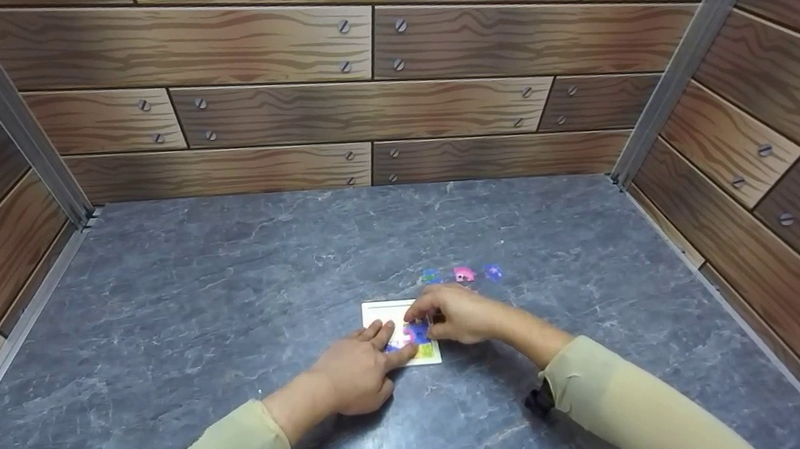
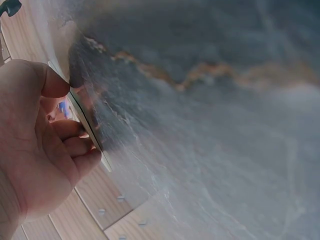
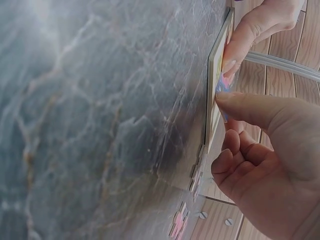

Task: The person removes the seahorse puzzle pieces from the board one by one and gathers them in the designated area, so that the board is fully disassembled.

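Observation:
A small white puzzle board lies on the table, its lower part filled with colourful pieces. My left hand rests on its left side and lower edge, fingers spread and fairly straight over the pieces. From the right, my right hand pinches a blue puzzle piece between thumb and fingers, over the board's right half. In the right wrist view that blue piece shows beside the thumb tip, right at the board's surface. The left wrist view shows the board edge-on, with the left fingertips along it.
Beyond the board lie three loose puzzle pieces in a row: a blue-green piece, a pink piece and a purple-blue piece. Wood-patterned walls with metal corner rails enclose the grey marbled table.

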Tool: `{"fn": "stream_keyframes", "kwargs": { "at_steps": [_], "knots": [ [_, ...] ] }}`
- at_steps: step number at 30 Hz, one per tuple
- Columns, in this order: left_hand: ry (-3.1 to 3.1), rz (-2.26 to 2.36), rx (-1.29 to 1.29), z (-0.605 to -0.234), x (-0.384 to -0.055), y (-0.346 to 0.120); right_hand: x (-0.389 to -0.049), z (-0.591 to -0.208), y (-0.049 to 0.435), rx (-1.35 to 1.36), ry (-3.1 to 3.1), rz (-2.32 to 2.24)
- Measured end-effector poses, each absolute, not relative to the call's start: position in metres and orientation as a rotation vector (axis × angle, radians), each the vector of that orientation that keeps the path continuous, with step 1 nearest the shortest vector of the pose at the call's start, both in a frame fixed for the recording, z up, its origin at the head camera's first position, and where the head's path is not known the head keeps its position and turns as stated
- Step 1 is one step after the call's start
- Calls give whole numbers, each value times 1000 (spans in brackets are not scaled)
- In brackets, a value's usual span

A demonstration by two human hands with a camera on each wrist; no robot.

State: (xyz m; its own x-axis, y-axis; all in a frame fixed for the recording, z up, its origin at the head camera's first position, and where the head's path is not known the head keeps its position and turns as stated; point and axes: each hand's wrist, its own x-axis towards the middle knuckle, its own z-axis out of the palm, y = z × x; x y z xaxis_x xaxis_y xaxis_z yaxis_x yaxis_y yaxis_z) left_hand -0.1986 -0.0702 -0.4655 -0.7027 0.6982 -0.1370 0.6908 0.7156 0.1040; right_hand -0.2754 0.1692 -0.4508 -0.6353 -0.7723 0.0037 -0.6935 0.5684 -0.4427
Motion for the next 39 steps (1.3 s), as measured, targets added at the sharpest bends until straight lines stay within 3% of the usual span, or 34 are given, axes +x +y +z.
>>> {"fn": "stream_keyframes", "kwargs": {
  "at_steps": [39],
  "knots": [
    [2758,90,1143,-466,-199,-71,-278,-454,173,-1226,2586,-639]
  ]
}}
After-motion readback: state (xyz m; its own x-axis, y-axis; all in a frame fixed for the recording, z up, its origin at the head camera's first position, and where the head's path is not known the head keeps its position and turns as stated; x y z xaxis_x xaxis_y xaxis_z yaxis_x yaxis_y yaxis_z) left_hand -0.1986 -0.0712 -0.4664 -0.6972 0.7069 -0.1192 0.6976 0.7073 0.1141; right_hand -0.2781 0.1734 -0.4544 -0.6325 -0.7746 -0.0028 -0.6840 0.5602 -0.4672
